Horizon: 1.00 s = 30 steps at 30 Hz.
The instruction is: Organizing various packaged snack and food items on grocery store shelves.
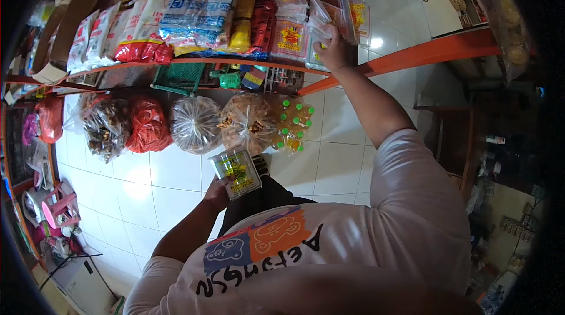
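My left hand (217, 195) holds a flat pack of clear plastic bags (239, 174) with green and yellow print, low in front of my body. At the right end of the orange-edged shelf (247, 61), my right hand (333, 51) has its thumb and fingers around the edge of a clear plastic pack (318, 34). That pack lies over others, and the palm hides part of it. Just left of this hand are stacked packs with red and yellow print (289, 37). Another printed pack (359, 21) lies beyond, at the shelf end.
Blue-and-white packs (201, 3) and red-and-white packs (143, 28) fill the shelf. A green plastic basket (178, 77) sits beneath. Along the floor stand a red bag (148, 125), clear snack bags (196, 123) and green-capped bottles (293, 123). An orange beam (423, 56) extends right; a pink stool (59, 209) stands left.
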Motion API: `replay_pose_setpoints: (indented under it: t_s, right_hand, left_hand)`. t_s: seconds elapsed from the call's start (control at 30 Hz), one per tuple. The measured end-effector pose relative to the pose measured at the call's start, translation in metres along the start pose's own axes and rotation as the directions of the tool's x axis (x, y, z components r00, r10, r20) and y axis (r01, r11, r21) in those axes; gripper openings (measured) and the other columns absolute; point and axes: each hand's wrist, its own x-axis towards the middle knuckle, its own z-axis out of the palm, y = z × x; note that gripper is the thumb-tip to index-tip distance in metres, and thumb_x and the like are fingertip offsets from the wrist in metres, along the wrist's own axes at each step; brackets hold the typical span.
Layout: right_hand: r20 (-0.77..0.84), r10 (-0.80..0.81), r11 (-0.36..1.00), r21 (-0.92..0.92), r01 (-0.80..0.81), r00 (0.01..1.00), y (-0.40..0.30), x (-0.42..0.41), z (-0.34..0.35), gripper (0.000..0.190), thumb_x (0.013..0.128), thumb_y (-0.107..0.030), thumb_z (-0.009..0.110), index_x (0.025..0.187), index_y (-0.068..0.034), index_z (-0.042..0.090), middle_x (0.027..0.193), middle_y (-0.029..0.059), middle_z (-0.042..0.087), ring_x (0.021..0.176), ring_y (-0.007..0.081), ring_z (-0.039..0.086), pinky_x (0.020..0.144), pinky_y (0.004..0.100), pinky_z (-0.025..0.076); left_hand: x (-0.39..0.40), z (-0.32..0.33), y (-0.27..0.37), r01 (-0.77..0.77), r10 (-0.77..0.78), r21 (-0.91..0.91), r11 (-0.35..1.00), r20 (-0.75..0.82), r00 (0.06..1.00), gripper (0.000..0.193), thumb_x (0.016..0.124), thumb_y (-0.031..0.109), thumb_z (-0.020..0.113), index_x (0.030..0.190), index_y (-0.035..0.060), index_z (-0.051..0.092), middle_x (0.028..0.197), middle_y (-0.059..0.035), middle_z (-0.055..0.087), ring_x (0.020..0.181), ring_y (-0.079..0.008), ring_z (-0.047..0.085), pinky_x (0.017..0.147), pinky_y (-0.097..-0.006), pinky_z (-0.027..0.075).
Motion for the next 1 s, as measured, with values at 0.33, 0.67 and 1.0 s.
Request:
replay_pose_setpoints:
  t_s: [0.33,0.67,1.0]
  right_hand:
    - [0.103,0.279,0.947,-0.194,-0.256,0.955,0.0,0.059,-0.003,0.054,0.075,-0.041,0.066,0.115,-0.006,0.056,0.11,0.0161,0.061,0.099,0.0294,0.062,0.084,0.041,0.049]
    - [-0.109,0.176,0.979,-0.083,-0.185,0.978,0.035,0.108,0.016,0.042,0.073,-0.024,0.069,0.108,-0.004,0.054,0.104,0.0191,0.058,0.101,0.0366,0.056,0.085,0.0448,0.047]
    - [-0.226,0.316,0.942,0.191,-0.276,0.921,0.011,0.015,-0.024,0.05,0.081,-0.015,0.06,0.122,-0.004,0.035,0.104,0.0239,0.06,0.094,0.0399,0.06,0.081,0.0474,0.048]
  left_hand:
    - [0.012,-0.001,-0.006,0.019,-0.019,-0.004,1.0,0.056,0.998,0.062,0.069,0.014,0.071,0.124,0.0067,0.043,0.114,-0.0121,0.055,0.104,-0.0301,0.056,0.091,-0.0471,0.047]
    - [0.022,-0.011,-0.012,0.004,-0.002,0.063,0.998,-0.035,0.999,0.064,0.069,0.013,0.071,0.125,0.0095,0.039,0.116,-0.0121,0.053,0.106,-0.0313,0.054,0.091,-0.0484,0.046]
    - [0.009,0.008,-0.002,0.022,-0.002,0.146,0.989,-0.139,0.99,0.058,0.07,0.01,0.068,0.122,0.009,0.043,0.116,-0.0133,0.054,0.106,-0.0326,0.054,0.092,-0.0493,0.045]
